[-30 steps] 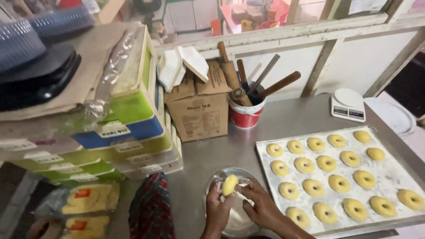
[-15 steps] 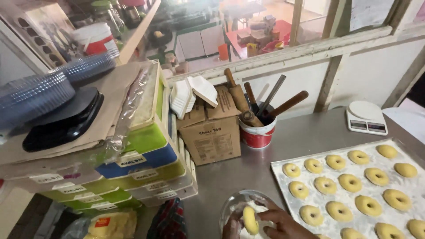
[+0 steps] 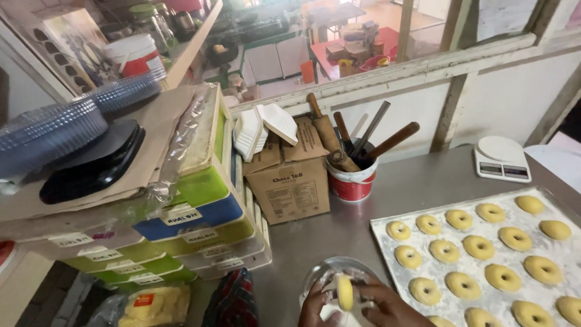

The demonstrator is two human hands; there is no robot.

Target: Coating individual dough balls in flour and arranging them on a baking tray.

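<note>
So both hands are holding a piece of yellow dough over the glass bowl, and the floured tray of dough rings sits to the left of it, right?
Not quite. In the head view both hands, left hand and right hand, do hold the piece of yellow dough over the glass bowl, but the floured tray of dough rings sits to the right of it.

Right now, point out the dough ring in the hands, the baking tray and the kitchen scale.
dough ring (image 3: 345,292), head view, on its yellow edge between the hands.
baking tray (image 3: 383,248), head view, on its floured left rim.
kitchen scale (image 3: 500,149), head view, on its round white platform.
</note>
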